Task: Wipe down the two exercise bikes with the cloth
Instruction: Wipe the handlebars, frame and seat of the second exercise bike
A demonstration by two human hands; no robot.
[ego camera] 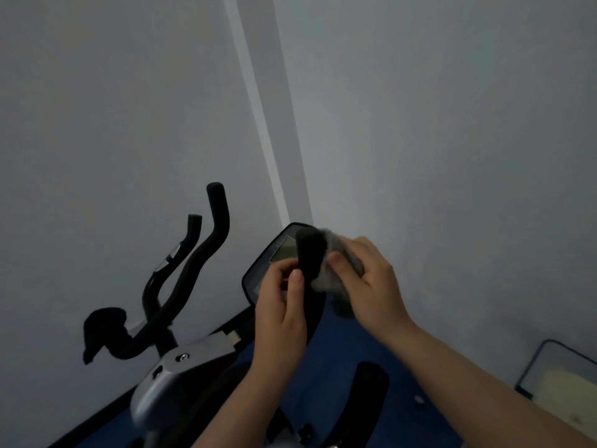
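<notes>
Head view: your left hand (284, 299) grips the black handlebar grip (310, 253), right hand (365, 273) clutches the grey cloth (336, 270) at its 3 o'clock; hard rubbing could knock the console (258, 279) behind.
</notes>
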